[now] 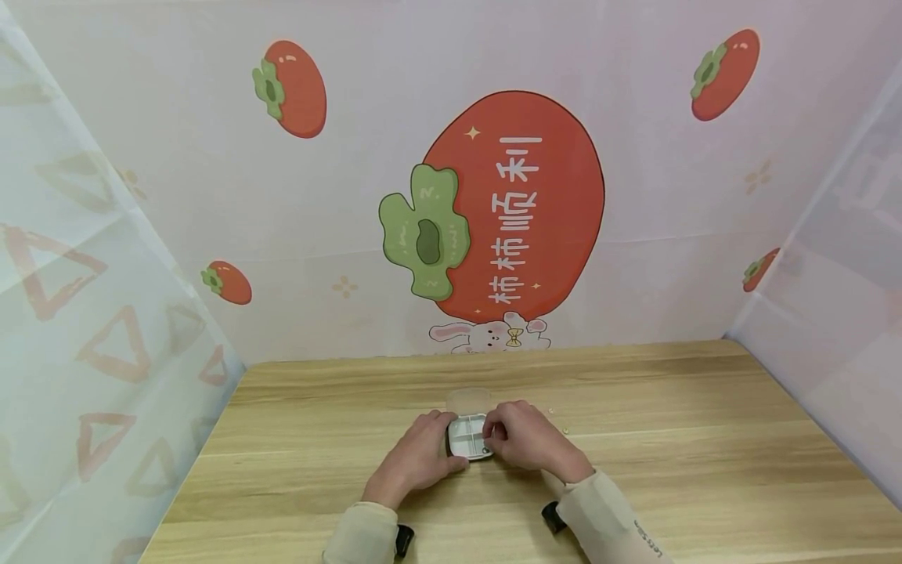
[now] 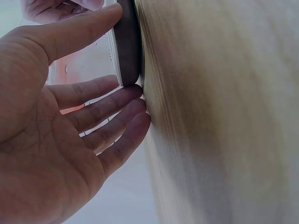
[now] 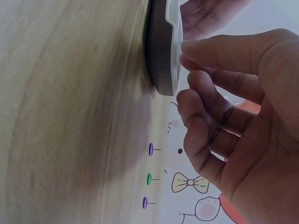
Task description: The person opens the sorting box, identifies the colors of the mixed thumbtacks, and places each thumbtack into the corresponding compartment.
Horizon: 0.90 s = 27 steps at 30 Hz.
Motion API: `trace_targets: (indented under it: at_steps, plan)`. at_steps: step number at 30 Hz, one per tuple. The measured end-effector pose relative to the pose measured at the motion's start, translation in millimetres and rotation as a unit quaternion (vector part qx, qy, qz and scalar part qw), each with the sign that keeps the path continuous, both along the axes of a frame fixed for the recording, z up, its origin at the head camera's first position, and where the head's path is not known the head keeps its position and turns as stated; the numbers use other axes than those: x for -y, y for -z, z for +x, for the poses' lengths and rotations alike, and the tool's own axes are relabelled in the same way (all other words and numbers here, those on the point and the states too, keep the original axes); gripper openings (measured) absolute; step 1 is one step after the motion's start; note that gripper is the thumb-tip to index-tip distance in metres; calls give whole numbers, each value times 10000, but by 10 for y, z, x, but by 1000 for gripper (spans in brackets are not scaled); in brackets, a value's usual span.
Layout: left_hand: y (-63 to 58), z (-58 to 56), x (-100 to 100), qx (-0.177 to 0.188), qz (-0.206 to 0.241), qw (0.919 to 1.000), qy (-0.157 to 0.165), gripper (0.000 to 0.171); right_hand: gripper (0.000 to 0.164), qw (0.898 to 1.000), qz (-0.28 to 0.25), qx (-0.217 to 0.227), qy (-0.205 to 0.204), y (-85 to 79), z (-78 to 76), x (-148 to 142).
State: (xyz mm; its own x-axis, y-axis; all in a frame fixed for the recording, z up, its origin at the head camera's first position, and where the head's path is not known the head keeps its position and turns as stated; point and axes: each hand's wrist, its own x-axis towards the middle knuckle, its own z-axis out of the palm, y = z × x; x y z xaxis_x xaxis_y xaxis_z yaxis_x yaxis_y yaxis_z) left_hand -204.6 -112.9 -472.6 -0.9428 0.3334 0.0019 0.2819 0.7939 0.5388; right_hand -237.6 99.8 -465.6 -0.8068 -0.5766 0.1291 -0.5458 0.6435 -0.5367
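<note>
A small compartment box (image 1: 461,447) with a white divided inside and a dark outer shell (image 2: 128,44) lies on the table, its clear lid (image 1: 468,399) folded back. My left hand (image 1: 421,454) holds the box at its left side, thumb near the front edge and fingers behind. Over the right-hand compartments, my right hand (image 1: 523,439) has thumb and forefinger close together at the rim (image 3: 175,60); whether something small is between them is hidden. A tiny dark item (image 1: 486,450) shows in the front right compartment. Beyond that hand stand purple (image 3: 151,149) and green (image 3: 149,179) thumbtacks, points up.
The wood-grain table (image 1: 317,439) meets a printed backdrop (image 1: 366,117) with a large persimmon drawing (image 1: 564,211). Printed side sheets (image 1: 92,235) stand at left and right. A second purple thumbtack (image 3: 145,202) stands near the green one.
</note>
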Motion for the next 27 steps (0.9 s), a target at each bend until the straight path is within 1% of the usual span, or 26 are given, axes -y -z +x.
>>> trace_targets:
  at_steps: [10, 20, 27]
  plan:
    - [-2, -4, -3, 50, 15, 10000, -32, 67, 5, 10000, 5, 60, 32, -15, -3, -14]
    - [-8, -1, -5, 71, -5, 10000, -49, 67, 6, 10000, 26, 10, 60, -12, -8, -34]
    - [-11, 6, -3, 83, 9, 9999, -68, 68, 5, 9996, 62, 93, 241, -65, -28, -115]
